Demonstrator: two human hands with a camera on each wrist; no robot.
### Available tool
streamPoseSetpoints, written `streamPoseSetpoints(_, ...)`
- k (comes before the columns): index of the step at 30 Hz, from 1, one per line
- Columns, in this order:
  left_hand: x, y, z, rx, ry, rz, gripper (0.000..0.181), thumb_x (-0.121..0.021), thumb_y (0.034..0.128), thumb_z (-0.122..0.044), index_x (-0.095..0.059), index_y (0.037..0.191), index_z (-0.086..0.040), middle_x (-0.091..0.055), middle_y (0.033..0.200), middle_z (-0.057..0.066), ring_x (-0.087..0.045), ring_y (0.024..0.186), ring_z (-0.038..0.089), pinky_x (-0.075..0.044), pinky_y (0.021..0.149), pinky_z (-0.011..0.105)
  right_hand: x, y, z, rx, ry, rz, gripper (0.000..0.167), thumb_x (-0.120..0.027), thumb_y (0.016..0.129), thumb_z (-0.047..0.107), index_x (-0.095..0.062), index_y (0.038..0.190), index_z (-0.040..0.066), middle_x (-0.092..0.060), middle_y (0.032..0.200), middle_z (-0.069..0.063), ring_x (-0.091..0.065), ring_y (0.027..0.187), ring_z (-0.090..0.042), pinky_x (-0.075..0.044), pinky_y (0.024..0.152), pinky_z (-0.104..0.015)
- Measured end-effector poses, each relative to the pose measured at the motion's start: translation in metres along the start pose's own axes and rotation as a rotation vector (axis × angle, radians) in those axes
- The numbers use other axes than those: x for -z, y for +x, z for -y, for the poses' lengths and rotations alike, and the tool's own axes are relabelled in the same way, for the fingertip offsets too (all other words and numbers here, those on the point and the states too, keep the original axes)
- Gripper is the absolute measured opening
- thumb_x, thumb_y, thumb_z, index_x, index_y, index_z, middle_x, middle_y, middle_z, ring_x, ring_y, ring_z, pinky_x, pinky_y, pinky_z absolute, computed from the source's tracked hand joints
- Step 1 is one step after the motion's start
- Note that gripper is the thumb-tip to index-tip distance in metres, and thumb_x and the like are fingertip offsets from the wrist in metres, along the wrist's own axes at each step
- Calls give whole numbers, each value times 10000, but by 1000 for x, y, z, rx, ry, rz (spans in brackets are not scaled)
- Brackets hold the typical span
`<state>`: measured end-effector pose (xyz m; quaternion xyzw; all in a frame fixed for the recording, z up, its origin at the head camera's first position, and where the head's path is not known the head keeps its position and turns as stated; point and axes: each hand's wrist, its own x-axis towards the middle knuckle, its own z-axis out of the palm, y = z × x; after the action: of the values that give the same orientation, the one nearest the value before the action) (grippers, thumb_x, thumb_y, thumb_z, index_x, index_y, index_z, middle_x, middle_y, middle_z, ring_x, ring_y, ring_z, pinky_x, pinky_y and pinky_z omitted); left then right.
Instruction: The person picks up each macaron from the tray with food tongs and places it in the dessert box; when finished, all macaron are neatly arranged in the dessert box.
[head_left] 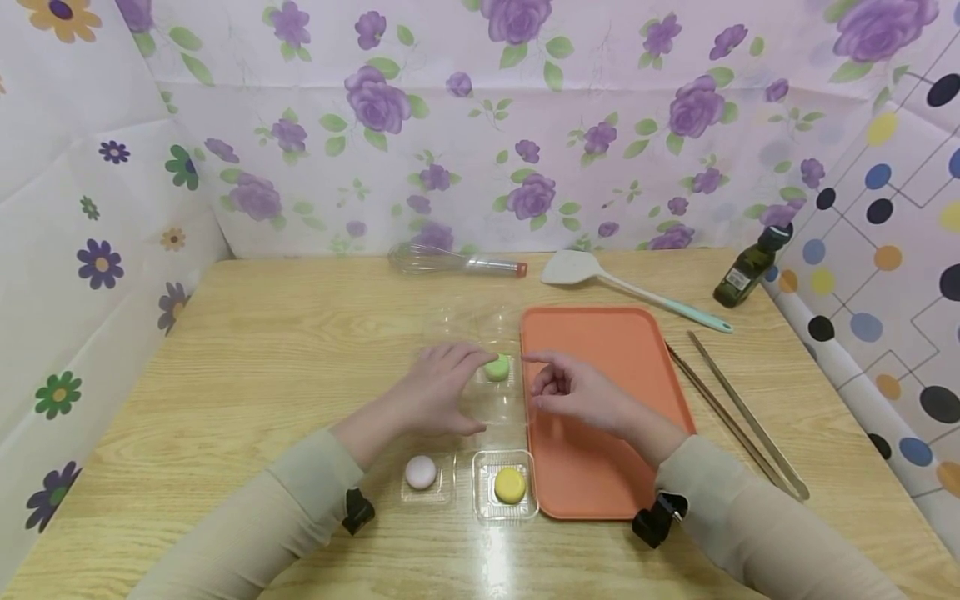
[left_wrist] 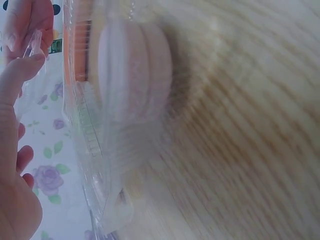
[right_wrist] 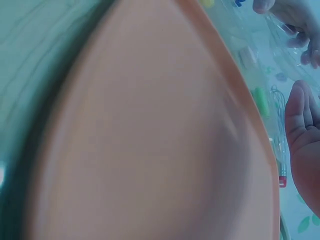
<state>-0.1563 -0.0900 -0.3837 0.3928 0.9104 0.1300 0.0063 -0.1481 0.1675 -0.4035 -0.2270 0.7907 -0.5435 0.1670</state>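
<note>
A green macaron point(head_left: 497, 368) sits in clear plastic packaging between my two hands in the head view. My left hand point(head_left: 438, 392) spreads thumb and fingers across a clear plastic piece point(left_wrist: 34, 44), pinching its edge in the left wrist view. My right hand point(head_left: 573, 392) hovers above the left part of the orange tray point(head_left: 600, 333); its index finger points at the plastic's right edge, the other fingers are bent. Whether it touches the plastic is hard to tell. Nearer me, a pale pink macaron point(head_left: 421, 472) and a yellow macaron point(head_left: 510, 485) sit in small clear boxes.
Along the back lie a whisk point(head_left: 457, 262) and a white spatula point(head_left: 573, 268) with a mint handle. A dark green bottle point(head_left: 752, 267) stands at the back right. Metal tongs point(head_left: 750, 417) lie right of the tray. More transparent packaging point(head_left: 472, 317) lies behind the green macaron.
</note>
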Motion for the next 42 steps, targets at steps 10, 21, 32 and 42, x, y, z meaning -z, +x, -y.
streamPoseSetpoints(10,0,0,0,10,-21,-74,913,-795,656,-461,-391,1389,-96,-422,1379,91,-355,1254,270,-264,1047,483,-5,-4,-4,110,12,55,860,-722,799,41,-188,1473,85,-600,938,-153,-593,818,-230,-519,699,-289)
streamPoseSetpoints(21,-1,0,-4,-17,-42,-133,959,-791,625,-500,-389,1389,-82,-437,1339,83,-378,1216,252,-320,1004,474,-14,-6,1,310,-262,-49,919,-780,728,14,-190,1431,50,-584,810,-58,-543,693,-132,-479,569,-243)
streamPoseSetpoints(32,-2,-1,-9,-58,-20,-207,975,-821,616,-451,-381,1380,-33,-443,1309,118,-396,1199,271,-317,1022,465,-14,-9,6,338,-291,-86,913,-795,708,12,-210,1409,29,-568,812,-106,-524,662,-179,-470,542,-269)
streamPoseSetpoints(42,-6,-4,-3,-174,111,-308,875,-820,616,-439,-441,1312,-66,-458,1280,96,-424,1153,258,-368,965,441,-8,-12,16,28,153,127,517,-483,971,197,-296,1420,21,-589,966,-241,-594,828,-292,-524,727,-402)
